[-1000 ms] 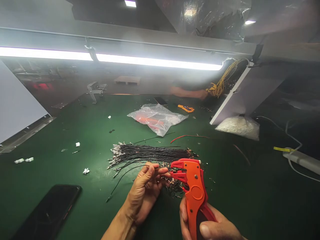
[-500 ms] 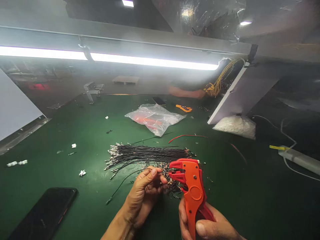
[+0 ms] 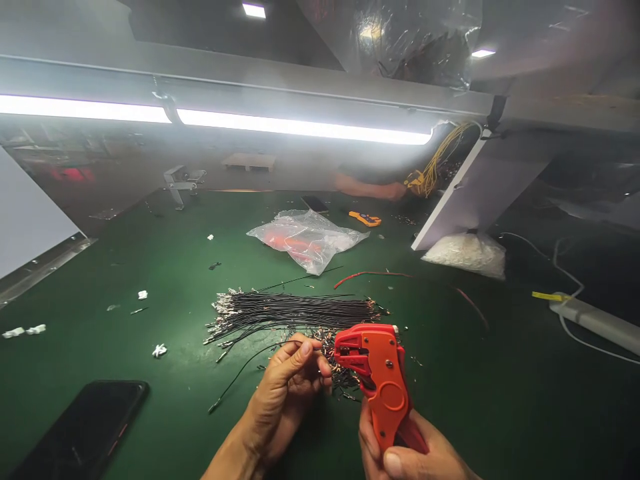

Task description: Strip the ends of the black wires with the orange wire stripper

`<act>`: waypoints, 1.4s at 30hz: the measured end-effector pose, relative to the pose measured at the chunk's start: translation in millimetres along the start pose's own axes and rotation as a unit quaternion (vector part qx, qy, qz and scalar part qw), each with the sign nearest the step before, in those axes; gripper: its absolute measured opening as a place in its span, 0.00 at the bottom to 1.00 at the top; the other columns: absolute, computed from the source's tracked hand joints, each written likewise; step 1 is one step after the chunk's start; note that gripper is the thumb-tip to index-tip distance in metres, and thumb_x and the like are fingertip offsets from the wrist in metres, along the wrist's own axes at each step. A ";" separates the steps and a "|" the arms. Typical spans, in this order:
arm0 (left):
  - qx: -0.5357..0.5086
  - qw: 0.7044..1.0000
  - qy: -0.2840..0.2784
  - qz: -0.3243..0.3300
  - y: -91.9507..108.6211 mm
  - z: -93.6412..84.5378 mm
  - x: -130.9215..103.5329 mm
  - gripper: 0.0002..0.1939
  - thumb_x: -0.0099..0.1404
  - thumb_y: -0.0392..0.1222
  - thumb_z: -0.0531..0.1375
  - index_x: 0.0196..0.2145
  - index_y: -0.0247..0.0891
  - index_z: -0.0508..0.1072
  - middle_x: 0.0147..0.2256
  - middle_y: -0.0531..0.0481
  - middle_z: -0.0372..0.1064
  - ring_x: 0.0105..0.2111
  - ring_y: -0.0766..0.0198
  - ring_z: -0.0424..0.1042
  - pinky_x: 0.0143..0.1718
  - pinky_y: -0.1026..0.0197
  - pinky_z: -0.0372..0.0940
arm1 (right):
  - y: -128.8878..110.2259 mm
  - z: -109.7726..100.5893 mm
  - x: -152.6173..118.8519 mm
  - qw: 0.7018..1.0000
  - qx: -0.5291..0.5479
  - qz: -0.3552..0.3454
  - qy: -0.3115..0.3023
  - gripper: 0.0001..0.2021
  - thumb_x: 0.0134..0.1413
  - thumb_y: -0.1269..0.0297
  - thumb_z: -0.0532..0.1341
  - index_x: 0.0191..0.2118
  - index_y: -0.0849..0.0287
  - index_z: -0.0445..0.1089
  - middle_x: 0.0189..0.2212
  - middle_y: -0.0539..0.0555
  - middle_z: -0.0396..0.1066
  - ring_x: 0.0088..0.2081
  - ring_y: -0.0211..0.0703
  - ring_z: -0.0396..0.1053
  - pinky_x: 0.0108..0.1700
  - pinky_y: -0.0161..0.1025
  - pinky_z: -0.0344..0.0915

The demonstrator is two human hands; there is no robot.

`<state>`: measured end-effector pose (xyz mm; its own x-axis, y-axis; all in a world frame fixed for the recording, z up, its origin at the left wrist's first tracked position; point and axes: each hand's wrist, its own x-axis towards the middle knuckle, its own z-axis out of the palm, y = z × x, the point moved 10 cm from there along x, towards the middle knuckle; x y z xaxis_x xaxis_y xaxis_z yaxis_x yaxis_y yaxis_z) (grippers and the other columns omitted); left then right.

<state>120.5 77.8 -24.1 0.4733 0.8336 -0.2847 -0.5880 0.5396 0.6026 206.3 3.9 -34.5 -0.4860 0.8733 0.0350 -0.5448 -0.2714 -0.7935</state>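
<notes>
Between thumb and fingers, my left hand [image 3: 290, 380] pinches a thin black wire [image 3: 244, 371] close to one end. The wire's other end, with a metal terminal, droops to the lower left. My right hand [image 3: 415, 453] is wrapped around the handles of an orange-red wire stripper [image 3: 387, 387], its jaws pointing left at the held wire end. Whether the wire tip is inside the jaws, I cannot tell. Behind both hands lies a bundle of black wires [image 3: 305, 310], terminals at its left end. A heap of short wire offcuts [image 3: 345, 379] is partly hidden by the stripper.
A black phone [image 3: 83, 427] lies at the lower left, near small white connectors [image 3: 159, 351]. Farther back are a clear plastic bag [image 3: 310, 240] and a yellow tool [image 3: 365, 219]. A power strip [image 3: 595, 320] sits at right. Another person's arm [image 3: 370, 188] shows across the table.
The stripper's handles look squeezed closer together and its head sits slightly lower. The left hand keeps its pinch on the wire. The whole view has shifted a little.
</notes>
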 end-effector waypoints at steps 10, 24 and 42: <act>0.021 1.000 -0.019 0.007 -4.9 4.2 3.4 0.11 0.58 0.46 0.69 0.30 0.38 0.72 0.21 0.51 0.72 0.23 0.66 0.69 0.29 0.63 0.62 | 3.5 0.9 0.8 0.999 -0.034 0.029 0.017 0.17 0.49 0.54 0.69 0.31 0.61 0.64 0.19 0.45 0.58 0.19 0.29 0.53 0.20 0.27 0.50; 0.033 0.999 0.006 0.025 -2.6 2.2 2.1 0.11 0.58 0.44 0.69 0.30 0.39 0.71 0.20 0.54 0.70 0.22 0.67 0.68 0.28 0.64 0.61 | 2.5 4.7 -1.2 1.000 -0.020 0.014 -0.008 0.14 0.54 0.57 0.67 0.35 0.61 0.64 0.20 0.45 0.59 0.19 0.29 0.52 0.20 0.28 0.49; 0.034 0.999 0.007 0.027 -1.3 1.8 2.6 0.12 0.57 0.45 0.69 0.29 0.39 0.70 0.19 0.54 0.69 0.22 0.67 0.66 0.28 0.63 0.61 | 2.9 -0.9 -4.4 0.994 -0.080 0.062 0.050 0.19 0.51 0.52 0.68 0.32 0.60 0.62 0.20 0.45 0.58 0.20 0.30 0.51 0.22 0.30 0.48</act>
<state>123.7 79.0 -24.3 0.4328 0.8631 -0.2601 -0.5657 0.4847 0.6671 207.5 -0.3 -37.5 -0.4674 0.8753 -0.1242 -0.3650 -0.3191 -0.8746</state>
